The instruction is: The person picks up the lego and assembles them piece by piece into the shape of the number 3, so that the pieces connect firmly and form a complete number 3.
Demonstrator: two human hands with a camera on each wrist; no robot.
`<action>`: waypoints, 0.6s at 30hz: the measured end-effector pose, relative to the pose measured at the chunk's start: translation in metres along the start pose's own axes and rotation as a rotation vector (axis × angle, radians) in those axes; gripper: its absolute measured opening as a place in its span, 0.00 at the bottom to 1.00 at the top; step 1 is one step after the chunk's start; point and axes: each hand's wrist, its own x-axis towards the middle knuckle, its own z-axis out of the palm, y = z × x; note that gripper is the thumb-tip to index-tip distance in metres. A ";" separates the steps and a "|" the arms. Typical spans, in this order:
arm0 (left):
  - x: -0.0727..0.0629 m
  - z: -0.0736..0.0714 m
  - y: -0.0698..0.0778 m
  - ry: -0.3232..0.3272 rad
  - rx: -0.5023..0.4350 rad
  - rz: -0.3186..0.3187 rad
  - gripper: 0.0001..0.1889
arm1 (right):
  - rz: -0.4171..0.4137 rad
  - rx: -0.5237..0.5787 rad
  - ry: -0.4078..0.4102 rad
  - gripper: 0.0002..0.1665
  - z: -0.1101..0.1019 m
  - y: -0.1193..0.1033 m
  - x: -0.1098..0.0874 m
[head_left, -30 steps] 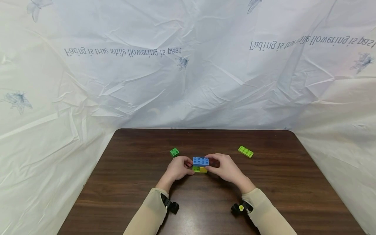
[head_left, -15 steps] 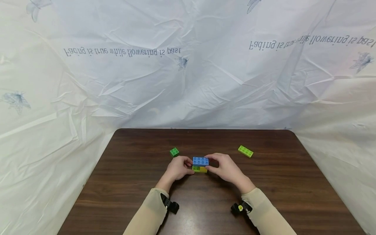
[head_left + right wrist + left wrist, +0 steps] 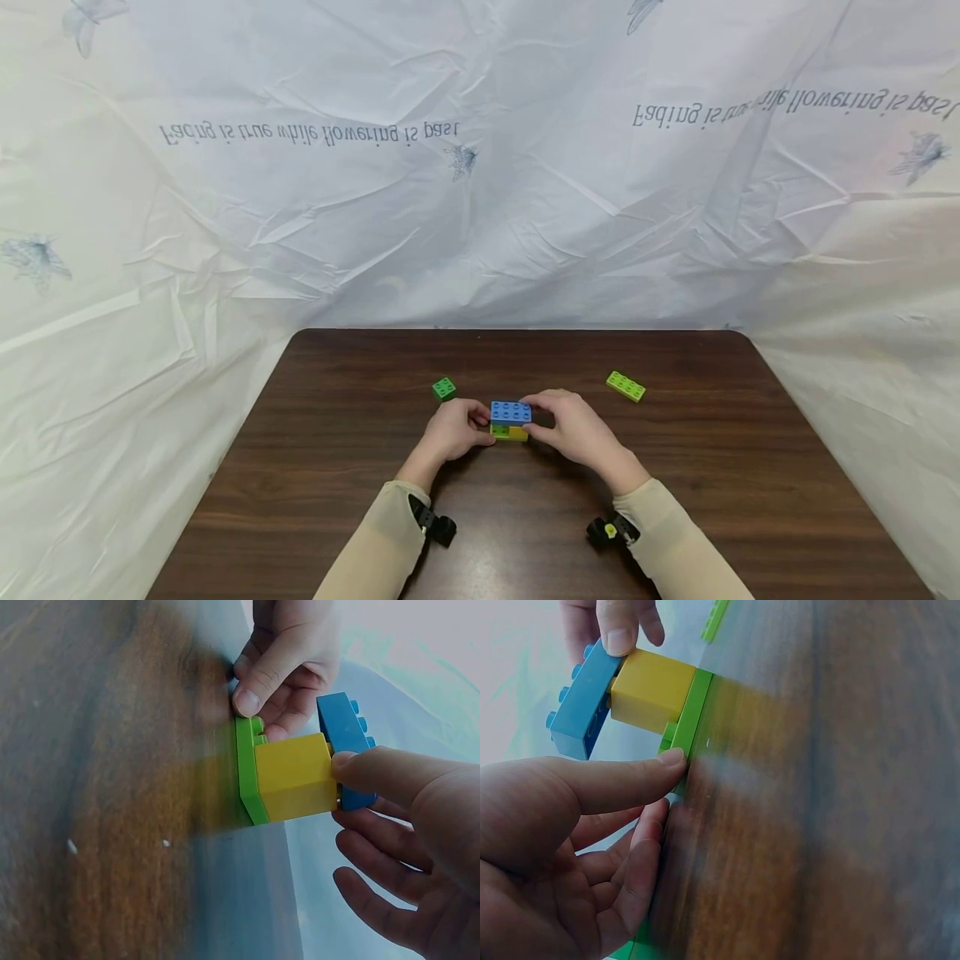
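In the middle of the table, a lime-green building-block plate (image 3: 693,712) lies flat with a yellow block (image 3: 294,778) on its right part. Above the yellow block sits a blue eight-stud brick (image 3: 511,412), overhanging to the left, with a narrow gap between the two in the wrist views. My left hand (image 3: 453,432) pinches the left end of the lime-green plate between thumb and fingers. My right hand (image 3: 573,427) holds the right end of the blue brick, its thumb at the seam with the yellow block. Studs show on the plate's left part.
A small green brick (image 3: 444,388) lies beyond my left hand. Farther to the right is another lime-green plate (image 3: 626,386). Behind the dark wooden table (image 3: 360,367) hangs a white printed sheet (image 3: 480,233).
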 end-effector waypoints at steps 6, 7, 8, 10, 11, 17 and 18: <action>0.000 0.000 0.001 0.000 -0.011 -0.003 0.14 | -0.007 -0.008 -0.030 0.24 -0.004 -0.001 0.004; 0.000 0.000 0.001 -0.001 -0.013 -0.003 0.14 | -0.004 -0.008 -0.039 0.24 -0.005 -0.001 0.005; 0.000 -0.001 0.001 -0.002 -0.015 -0.004 0.14 | -0.001 -0.004 -0.047 0.24 -0.006 -0.001 0.006; 0.001 0.000 0.001 -0.001 -0.013 -0.003 0.14 | 0.007 -0.007 -0.065 0.23 -0.008 -0.002 0.007; 0.001 0.000 0.001 -0.001 -0.013 -0.004 0.14 | 0.007 -0.017 -0.075 0.23 -0.008 -0.003 0.008; 0.002 0.001 -0.001 0.003 0.007 -0.009 0.14 | 0.030 -0.075 -0.129 0.24 -0.014 -0.010 0.014; 0.002 0.001 -0.001 0.003 0.009 -0.009 0.14 | 0.036 -0.077 -0.137 0.24 -0.015 -0.010 0.014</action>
